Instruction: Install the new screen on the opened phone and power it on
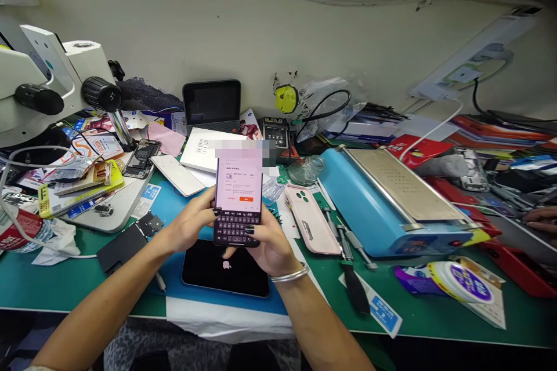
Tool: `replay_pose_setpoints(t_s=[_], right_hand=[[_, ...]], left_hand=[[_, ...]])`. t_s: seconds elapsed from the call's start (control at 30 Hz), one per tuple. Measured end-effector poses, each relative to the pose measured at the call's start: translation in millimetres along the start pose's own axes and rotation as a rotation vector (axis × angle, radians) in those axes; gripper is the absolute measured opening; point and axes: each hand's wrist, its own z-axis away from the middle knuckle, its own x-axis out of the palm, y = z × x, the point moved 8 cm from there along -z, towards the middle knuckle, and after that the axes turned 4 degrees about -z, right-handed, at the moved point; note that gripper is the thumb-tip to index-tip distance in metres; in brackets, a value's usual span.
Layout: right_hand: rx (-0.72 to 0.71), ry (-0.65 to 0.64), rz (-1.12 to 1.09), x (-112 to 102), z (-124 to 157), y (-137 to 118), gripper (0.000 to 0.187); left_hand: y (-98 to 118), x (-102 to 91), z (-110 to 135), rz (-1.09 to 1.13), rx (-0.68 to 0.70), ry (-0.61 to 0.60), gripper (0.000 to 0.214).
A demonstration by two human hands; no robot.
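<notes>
Both of my hands hold a smartphone (238, 185) upright over the bench. Its lit screen shows a pink chat page above a dark on-screen keyboard. My left hand (191, 223) is closed around the phone's left edge, its thumb by the keys. Around the lower right side wraps my right hand (270, 243), thumb over the keyboard, a silver bangle on the wrist. Beneath them a dark tablet-like device (226, 278) with a lit Apple logo lies on the blue mat (174, 287). A pink phone case (311, 220) lies right of my right hand.
A blue machine with a metal plate (369, 203) stands to the right, beside a black-handled screwdriver (354, 287) and a purple-and-white package (456, 281). At left are a microscope (78, 81), an opened phone (143, 157) and a plastic bottle (24, 223). Another person's hand (543, 217) shows at far right.
</notes>
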Motion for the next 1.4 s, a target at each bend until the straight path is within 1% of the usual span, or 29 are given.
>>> replay_pose_setpoints(t_s=[0.07,0.23,0.3,0.4,0.47,0.57,0.67,0.87,1.03,1.2,1.4], right_hand=[[-0.001,-0.036,-0.036,3.4,0.4,-2.3,0.046],[0.013,-0.038,-0.052,5.8,0.5,-4.5,0.055],[0.031,-0.016,-0.067,5.1,-0.5,-3.6,0.056],[0.076,0.055,-0.084,0.7,-1.8,-0.9,0.051],[0.093,0.084,-0.082,-0.8,-2.0,-0.4,0.051],[0.099,0.069,-0.085,1.7,-1.2,-1.7,0.055],[0.095,0.059,-0.09,3.8,-0.3,-3.2,0.059],[0.122,0.104,-0.047,0.5,-0.4,-0.7,0.063],[0.118,0.082,-0.043,3.0,0.6,-1.8,0.062],[0.144,0.098,-0.052,1.9,2.0,-0.4,0.065],[0.139,0.089,-0.039,2.5,1.8,-1.2,0.067]], left_hand=[[0.2,-1.2,-0.2,-0.022,-0.01,0.008,0.042],[1.9,-1.2,0.0,-0.034,-0.013,0.025,0.043],[1.9,-0.3,0.4,-0.027,0.008,0.006,0.046],[1.4,0.8,1.4,-0.003,0.049,-0.033,0.051],[0.8,-0.1,1.6,-0.008,0.059,-0.032,0.051],[1.3,-1.3,1.5,-0.023,0.049,-0.014,0.047],[4.1,-0.8,1.3,-0.011,0.05,-0.01,0.047],[5.5,0.2,-0.2,0.0,0.066,-0.013,0.046],[-1.6,-0.8,0.8,-0.008,0.012,0.002,0.043],[-4.1,-0.4,2.5,0.004,-0.04,0.006,0.044],[-3.1,-0.7,1.0,-0.008,-0.026,0.017,0.038]])
